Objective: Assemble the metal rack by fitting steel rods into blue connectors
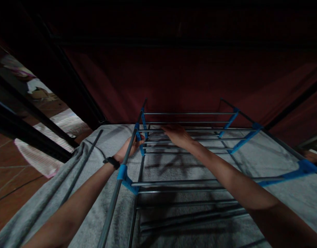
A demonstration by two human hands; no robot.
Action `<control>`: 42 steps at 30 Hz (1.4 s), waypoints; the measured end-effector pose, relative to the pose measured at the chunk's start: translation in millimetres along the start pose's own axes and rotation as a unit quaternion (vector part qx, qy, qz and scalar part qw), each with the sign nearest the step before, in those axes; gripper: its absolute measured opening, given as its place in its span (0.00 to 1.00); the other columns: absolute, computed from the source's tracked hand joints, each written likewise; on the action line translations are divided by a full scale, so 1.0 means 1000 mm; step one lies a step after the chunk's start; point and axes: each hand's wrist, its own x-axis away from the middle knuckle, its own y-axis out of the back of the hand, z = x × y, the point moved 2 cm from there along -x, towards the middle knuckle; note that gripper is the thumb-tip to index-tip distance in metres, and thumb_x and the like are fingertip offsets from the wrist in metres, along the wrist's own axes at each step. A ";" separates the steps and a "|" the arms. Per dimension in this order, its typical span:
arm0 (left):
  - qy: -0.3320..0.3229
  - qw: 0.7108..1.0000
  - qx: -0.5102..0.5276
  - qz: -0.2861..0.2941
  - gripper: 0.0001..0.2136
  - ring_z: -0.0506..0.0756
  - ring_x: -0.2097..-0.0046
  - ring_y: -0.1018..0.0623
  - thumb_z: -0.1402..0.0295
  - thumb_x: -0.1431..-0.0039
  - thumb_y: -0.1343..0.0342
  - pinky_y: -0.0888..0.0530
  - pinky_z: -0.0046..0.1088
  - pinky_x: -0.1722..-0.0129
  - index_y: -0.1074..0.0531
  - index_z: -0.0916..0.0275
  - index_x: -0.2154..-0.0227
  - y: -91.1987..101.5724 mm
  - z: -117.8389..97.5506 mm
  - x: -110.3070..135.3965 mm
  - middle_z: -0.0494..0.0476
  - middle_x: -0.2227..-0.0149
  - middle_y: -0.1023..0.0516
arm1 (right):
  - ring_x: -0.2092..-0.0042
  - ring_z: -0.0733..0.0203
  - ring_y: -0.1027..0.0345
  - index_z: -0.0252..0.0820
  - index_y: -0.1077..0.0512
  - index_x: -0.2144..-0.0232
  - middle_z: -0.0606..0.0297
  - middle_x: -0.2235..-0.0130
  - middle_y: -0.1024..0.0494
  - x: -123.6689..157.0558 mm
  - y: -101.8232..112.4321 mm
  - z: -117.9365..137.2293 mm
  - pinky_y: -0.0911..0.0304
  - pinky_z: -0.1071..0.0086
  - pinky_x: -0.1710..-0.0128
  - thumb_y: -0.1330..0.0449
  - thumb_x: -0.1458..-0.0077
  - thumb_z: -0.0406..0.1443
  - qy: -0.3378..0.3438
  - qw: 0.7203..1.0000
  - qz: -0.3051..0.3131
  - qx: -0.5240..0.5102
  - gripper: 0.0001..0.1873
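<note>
A rack of grey metal rods [174, 182] and blue plastic connectors [127, 181] lies over a grey blanket. My left hand [131, 146], with a black watch [112, 162] on its wrist, reaches past the left side rail and pinches a blue connector [141, 144]; its fingertips are partly hidden behind that piece. Over the rack's middle, my right hand [177, 135] has its fingers curled on a thin metal crossbar [199, 131] near its left end. Further blue connectors [239, 141] join the crossbars on the right side.
Loose grey rods [189, 220] lie on the blanket [114, 137] under the near part of the rack, and another rod [82, 168] lies at left. Dark red fabric [174, 82] hangs behind. Dark posts [31, 113] stand at left, beside a tiled floor [8, 179].
</note>
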 end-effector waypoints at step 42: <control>0.004 0.986 -0.132 -0.097 0.09 0.62 0.54 0.21 0.60 0.37 0.48 0.23 0.42 0.51 0.33 0.59 0.59 -0.030 -0.003 0.019 0.59 0.62 0.22 | 0.51 0.58 0.33 0.41 0.27 0.46 0.57 0.53 0.27 0.018 -0.078 -0.010 0.38 0.66 0.47 0.51 0.32 0.28 -0.025 0.997 0.023 -0.063 0.19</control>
